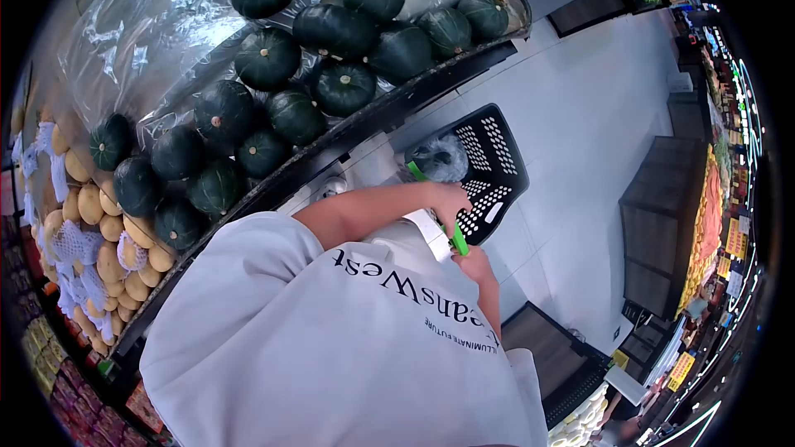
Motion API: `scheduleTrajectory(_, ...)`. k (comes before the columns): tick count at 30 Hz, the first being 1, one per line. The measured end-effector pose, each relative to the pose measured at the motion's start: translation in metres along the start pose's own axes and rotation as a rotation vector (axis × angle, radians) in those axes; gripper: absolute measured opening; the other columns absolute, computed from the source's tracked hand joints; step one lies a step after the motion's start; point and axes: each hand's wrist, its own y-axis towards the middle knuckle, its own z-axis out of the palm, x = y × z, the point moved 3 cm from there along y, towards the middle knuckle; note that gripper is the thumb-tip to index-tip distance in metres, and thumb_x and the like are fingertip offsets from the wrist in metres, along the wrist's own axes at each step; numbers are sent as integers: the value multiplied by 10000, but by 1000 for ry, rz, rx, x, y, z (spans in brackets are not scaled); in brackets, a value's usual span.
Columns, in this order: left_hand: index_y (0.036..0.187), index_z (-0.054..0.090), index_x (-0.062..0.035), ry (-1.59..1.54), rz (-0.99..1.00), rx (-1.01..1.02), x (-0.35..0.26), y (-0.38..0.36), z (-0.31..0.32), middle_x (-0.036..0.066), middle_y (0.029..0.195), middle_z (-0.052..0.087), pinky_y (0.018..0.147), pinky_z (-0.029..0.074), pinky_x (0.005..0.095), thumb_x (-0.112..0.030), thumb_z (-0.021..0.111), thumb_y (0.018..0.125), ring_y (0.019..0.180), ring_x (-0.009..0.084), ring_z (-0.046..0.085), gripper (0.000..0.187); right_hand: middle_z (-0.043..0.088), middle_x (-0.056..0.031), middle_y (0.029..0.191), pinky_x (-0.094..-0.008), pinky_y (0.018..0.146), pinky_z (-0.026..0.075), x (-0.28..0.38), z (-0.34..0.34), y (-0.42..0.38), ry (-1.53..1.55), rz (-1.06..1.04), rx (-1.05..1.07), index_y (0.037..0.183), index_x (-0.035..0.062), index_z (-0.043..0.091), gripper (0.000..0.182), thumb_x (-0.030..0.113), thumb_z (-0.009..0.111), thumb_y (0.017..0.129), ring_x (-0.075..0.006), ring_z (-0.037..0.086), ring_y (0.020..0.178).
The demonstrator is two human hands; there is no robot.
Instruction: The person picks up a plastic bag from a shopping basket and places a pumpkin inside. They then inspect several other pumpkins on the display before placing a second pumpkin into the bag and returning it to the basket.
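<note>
A black shopping basket [497, 149] with perforated sides and a green handle [459, 240] is in front of my body. My left hand [450, 201] reaches across from the left and is closed round the handle. Close beside it, my right hand [474, 263] is also closed on the green handle, near its end. Inside the basket lies a clear plastic bag [439, 159]; what it holds is hard to make out. Part of the basket is hidden behind my left forearm and hand.
Dark green pumpkins [265, 58] sit on a plastic-covered stand [166, 8] to my left. Yellow melons [112, 261], some in white foam nets, lie beside them. Pale floor tiles [580, 108] extend ahead and right. Dark display stands [658, 223] with produce line the right.
</note>
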Motion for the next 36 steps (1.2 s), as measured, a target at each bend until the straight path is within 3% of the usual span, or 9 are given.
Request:
scheduleTrajectory(2,1186,575,-47,-301,17,-153,16,1,4,216,1122,588,902,440,384,-585,711,589,1042,356,539,814,655,-162,939,-411,803,485,-4,-4,-10,22,11,-81,980,153,689,290,223,615,708,-335,618,891)
scheduleTrajectory(5,1138,577,18,-499,-397,283,11,-38,23,211,997,618,756,468,414,-643,623,688,880,335,606,801,654,-180,851,-447,762,490,-25,32,-12,21,31,-56,933,114,665,264,167,548,702,-373,618,832)
scheduleTrajectory(9,1270,481,-2,-473,-335,310,9,-25,55,232,1312,439,1049,276,361,-687,513,754,1237,354,365,858,606,-187,1065,-444,803,475,-38,23,-30,75,61,-69,974,81,630,301,83,484,711,-386,591,917)
scheduleTrajectory(15,1149,553,-20,-671,-237,52,25,-29,114,171,1184,515,973,360,352,-376,646,801,1147,293,454,506,514,-110,1270,-388,956,416,-57,18,-41,86,-75,-107,1068,121,646,421,-19,488,703,-299,452,1203)
scheduleTrajectory(17,1155,553,-21,-738,-273,-47,30,-34,127,193,1214,506,990,349,383,-473,645,760,1139,339,466,607,499,-102,1290,-399,958,412,-57,1,-43,82,-55,-134,1063,119,649,415,-20,505,699,-293,447,1210)
scheduleTrajectory(19,1178,517,-33,-756,-276,-86,29,-26,137,161,1172,523,964,376,363,-262,731,747,1139,304,483,533,475,-77,1325,-415,1003,372,-75,-7,-39,52,-27,-42,1075,133,646,434,-28,546,685,-280,390,1269)
scheduleTrajectory(30,1255,449,-7,-887,-320,-4,-10,11,171,243,1348,391,1059,289,441,-354,657,819,1312,406,292,595,447,-104,1362,-459,1087,268,-99,-67,0,-175,-1,579,1251,156,538,638,40,705,646,-259,303,1341)
scheduleTrajectory(33,1263,446,-20,-1003,-321,2,15,11,186,210,1300,455,974,399,396,-261,649,834,1220,337,448,532,430,-127,1374,-384,1080,281,-110,-55,68,652,-118,811,1347,87,421,742,185,760,694,-225,347,1313)
scheduleTrajectory(36,1268,453,-23,-1254,-428,103,42,28,178,179,1225,535,834,484,345,-204,625,853,1079,261,561,484,417,-163,1371,-333,1044,312,-95,-30,166,1019,13,585,1378,32,357,760,356,695,779,-236,375,1287)
